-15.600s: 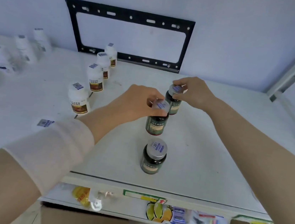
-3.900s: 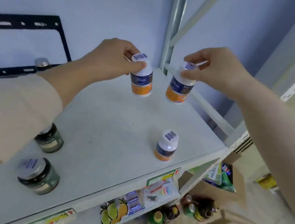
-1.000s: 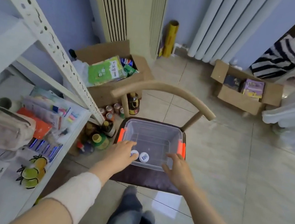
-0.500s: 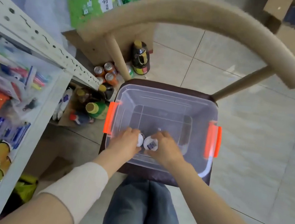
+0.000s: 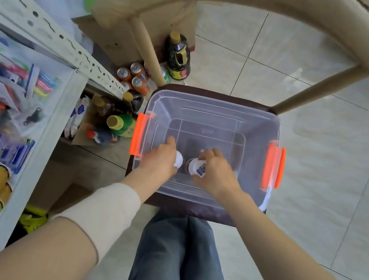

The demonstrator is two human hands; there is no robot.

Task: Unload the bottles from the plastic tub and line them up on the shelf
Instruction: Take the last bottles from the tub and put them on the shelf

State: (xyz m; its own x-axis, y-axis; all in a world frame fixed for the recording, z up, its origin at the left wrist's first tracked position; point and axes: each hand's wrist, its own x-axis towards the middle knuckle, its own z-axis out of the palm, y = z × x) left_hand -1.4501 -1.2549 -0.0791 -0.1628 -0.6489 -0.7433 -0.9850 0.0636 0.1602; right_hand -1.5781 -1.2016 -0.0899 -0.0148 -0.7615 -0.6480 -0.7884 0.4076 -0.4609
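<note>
1. A clear plastic tub with orange handles (image 5: 257, 125) was seen sitting on the dark brown seat (image 5: 208, 92) of a wooden chair. A white metal shelf rack (image 5: 52, 37) stood to its left.
2. Two small bottles were stood side by side in the near part of the tub, almost touching. The left one was a plain white-capped bottle (image 5: 179, 160). The right one was a white-capped bottle with a blue label on its lid (image 5: 197, 167). No other bottles could be seen in the tub.
3. The left hand (image 5: 161, 158) was curled round the top of the left bottle. The right hand (image 5: 216, 169) was curled round the top of the right one. Whether the bottles were lifted yet could not be told.
4. The step was judged to be the picking up of the last two bottles.
5. Next, the bottles would need to be lifted straight up past the tub walls. They would then be carried left to the rack and set down upright in a row.
</note>
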